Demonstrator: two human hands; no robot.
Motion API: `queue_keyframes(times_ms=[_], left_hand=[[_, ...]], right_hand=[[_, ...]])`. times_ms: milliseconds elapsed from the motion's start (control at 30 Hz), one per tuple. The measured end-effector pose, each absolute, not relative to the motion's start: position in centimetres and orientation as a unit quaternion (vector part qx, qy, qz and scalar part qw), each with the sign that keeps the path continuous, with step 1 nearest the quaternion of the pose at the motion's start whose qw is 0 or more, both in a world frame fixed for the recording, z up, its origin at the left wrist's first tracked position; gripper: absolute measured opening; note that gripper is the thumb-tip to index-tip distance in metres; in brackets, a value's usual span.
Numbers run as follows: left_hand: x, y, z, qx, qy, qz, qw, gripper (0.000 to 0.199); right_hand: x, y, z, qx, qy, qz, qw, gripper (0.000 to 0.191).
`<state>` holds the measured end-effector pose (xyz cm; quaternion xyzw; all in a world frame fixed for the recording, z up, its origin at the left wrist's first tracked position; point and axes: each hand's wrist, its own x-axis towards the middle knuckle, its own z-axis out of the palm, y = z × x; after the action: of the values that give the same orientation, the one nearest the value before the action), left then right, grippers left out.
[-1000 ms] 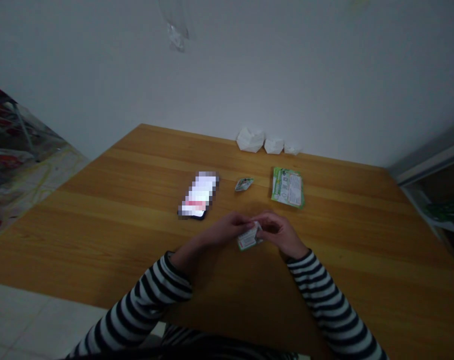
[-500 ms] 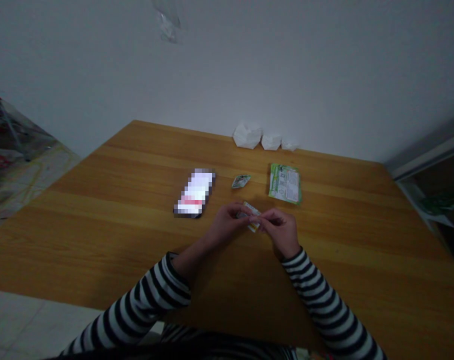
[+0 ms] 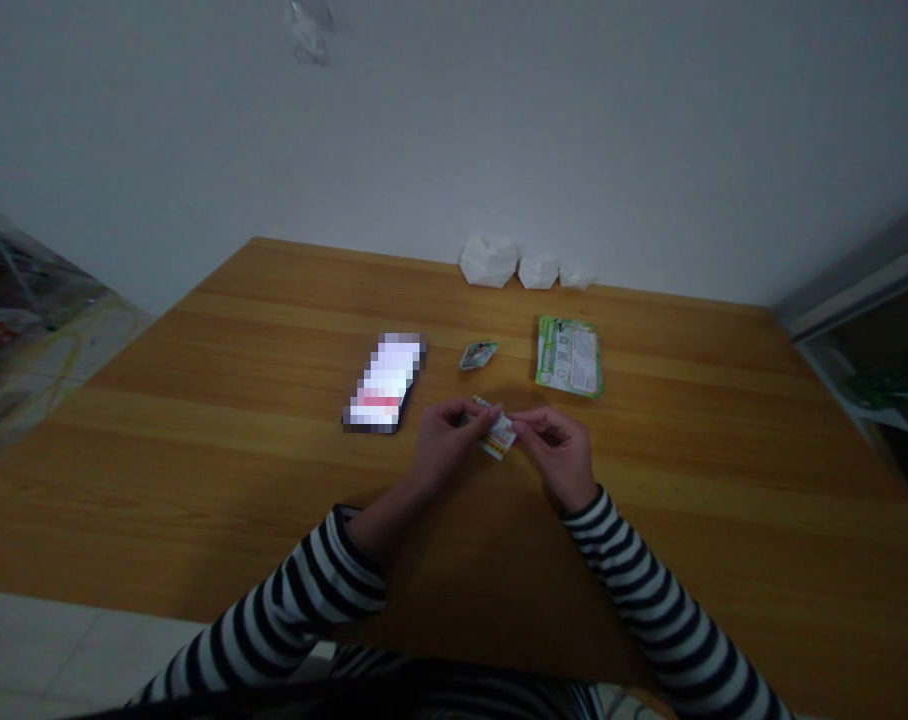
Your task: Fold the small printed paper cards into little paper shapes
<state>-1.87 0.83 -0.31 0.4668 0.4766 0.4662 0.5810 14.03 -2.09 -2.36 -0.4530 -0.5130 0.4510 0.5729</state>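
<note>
A small white printed packet with yellow and red marks is held a little above the wooden table. My left hand grips it, thumb on top and fingers behind its left side. The fingertips of my right hand are pinched at its upper right edge. Beyond my hands lies a small green and white folded piece, and to its right a larger green and white printed package.
On the left of the table lies a phone with a lit, blurred screen. Crumpled white tissues sit along the back edge against the wall. A piece of clear plastic hangs on the wall.
My fingertips have drawn slightly apart, and more of the packet's printed face shows between them. The whole view has shifted a little.
</note>
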Motion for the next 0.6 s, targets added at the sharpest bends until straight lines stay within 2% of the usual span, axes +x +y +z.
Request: queue_keyframes(times_ms=[133,267,467,600], left_hand=[[-1.58,0.47,-0.28,0.473,0.477,0.481,0.563,0.026],[-1.45,0.28,-0.32,0.473,0.471,0.494,0.557,0.028],[-1.52,0.15,-0.30,0.510,0.479,0.507,0.504,0.031],[-1.52,-0.17,-0.08,0.537,0.490,0.509,0.461,0.031]], right_hand=[[13.80,-2.30,-2.14,-0.463,-0.505,0.432,0.586,0.033],[13.95,-2.27,-1.86,-0.462,-0.507,0.426,0.590,0.027],[14.37,-2.30,-1.55,-0.459,-0.541,0.438,0.552,0.022],[14.78,-2.39,-1.40,-0.482,-0.610,0.396,0.487,0.032]])
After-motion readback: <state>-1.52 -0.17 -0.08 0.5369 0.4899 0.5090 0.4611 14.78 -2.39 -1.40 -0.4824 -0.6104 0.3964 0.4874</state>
